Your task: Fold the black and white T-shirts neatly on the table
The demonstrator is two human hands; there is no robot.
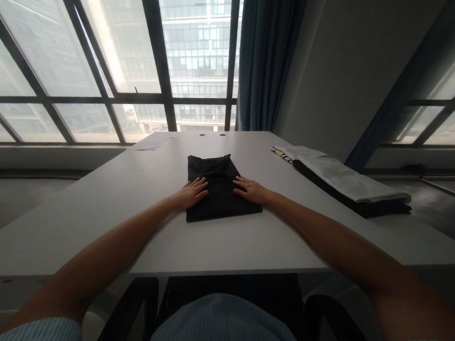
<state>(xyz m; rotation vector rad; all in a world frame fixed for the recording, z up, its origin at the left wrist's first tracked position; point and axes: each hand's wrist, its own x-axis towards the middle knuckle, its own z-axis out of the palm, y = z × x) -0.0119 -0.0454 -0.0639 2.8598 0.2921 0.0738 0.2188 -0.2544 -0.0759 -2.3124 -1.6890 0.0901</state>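
A black garment (217, 183), folded into a neat rectangle, lies in the middle of a white table (139, 236). My left hand (192, 191) rests flat on the garment's left edge, fingers stretched out and slightly apart. On the right edge lies my right hand (250, 188), also flat with its fingers spread. Neither hand grips the cloth; both press on top of it. Both bare forearms reach across the table from the near edge.
A stack of folded cloth (346, 182), light grey over black, sits at the table's right side. Sheets of paper (153, 141) lie at the far left corner. Large windows and a blue curtain (267, 56) stand behind the table.
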